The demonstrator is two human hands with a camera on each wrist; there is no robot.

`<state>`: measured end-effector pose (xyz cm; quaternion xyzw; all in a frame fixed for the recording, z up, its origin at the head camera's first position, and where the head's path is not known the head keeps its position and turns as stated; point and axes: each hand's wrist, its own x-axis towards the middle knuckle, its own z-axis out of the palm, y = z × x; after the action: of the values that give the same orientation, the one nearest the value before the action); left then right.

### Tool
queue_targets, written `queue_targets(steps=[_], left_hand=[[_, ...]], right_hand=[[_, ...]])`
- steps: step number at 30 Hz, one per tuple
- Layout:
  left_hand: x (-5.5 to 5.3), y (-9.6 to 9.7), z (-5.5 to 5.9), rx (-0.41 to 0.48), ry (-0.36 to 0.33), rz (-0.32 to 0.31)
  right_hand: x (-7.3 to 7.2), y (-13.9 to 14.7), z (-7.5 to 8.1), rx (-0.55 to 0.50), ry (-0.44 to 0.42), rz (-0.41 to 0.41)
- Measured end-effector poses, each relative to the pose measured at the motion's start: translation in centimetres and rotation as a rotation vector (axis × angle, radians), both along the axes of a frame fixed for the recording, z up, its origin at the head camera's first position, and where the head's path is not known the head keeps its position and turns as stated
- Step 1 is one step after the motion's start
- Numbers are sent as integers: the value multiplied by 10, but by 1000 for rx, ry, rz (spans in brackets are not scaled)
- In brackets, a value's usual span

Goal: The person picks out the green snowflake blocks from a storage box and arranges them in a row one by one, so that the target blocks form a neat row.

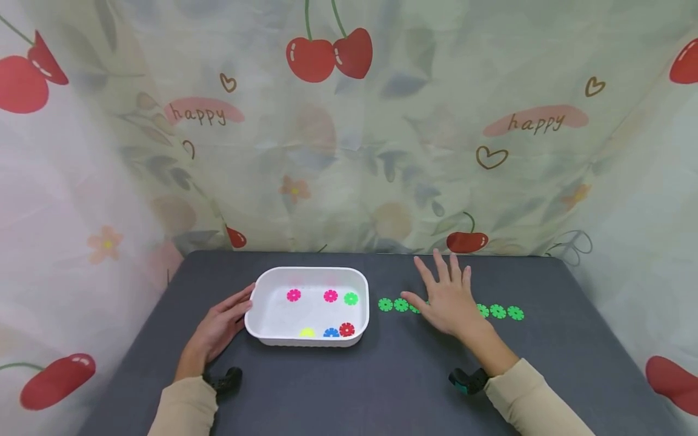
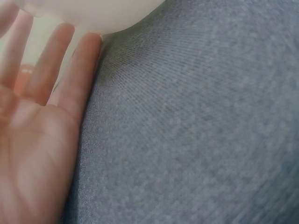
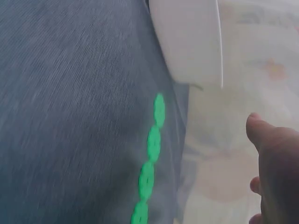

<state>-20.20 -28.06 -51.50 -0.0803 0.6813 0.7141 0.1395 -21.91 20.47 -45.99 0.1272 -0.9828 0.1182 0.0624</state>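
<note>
A white plastic tray (image 1: 308, 342) stands on the table, with several small notched discs in pink, red, green, blue and yellow inside. My left hand (image 1: 220, 327) touches the tray's left side with its fingers nearly straight; in the left wrist view the fingertips (image 2: 88, 42) meet the tray's wall (image 2: 117, 14). To the tray's right runs a row of green notched discs (image 1: 385, 304). Above that row my right hand (image 1: 449, 303) is spread, holding nothing, and hides the middle discs. In the right wrist view its thumb (image 3: 266, 133) is apart from the green discs (image 3: 154, 143).
A dark grey cloth (image 1: 403, 387) covers the table. Behind and at both sides hangs a pale curtain (image 1: 349, 151) printed with cherries and leaves. Each wrist wears a black device, one at the left (image 1: 226, 381) and one at the right (image 1: 469, 380).
</note>
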Motion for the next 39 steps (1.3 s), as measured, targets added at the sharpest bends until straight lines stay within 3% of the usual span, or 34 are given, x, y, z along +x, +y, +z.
queue_targets(steps=[20,32,39], left_hand=[[1,-2,-1,31,29,-5],[1,-2,-1,35,38,-13],[1,-2,-1,25,28,-4]], right_hand=[[12,-92,0,25,8,235],[8,-136,-1,35,-47,312],[7,-161,2,-38,-48,342]])
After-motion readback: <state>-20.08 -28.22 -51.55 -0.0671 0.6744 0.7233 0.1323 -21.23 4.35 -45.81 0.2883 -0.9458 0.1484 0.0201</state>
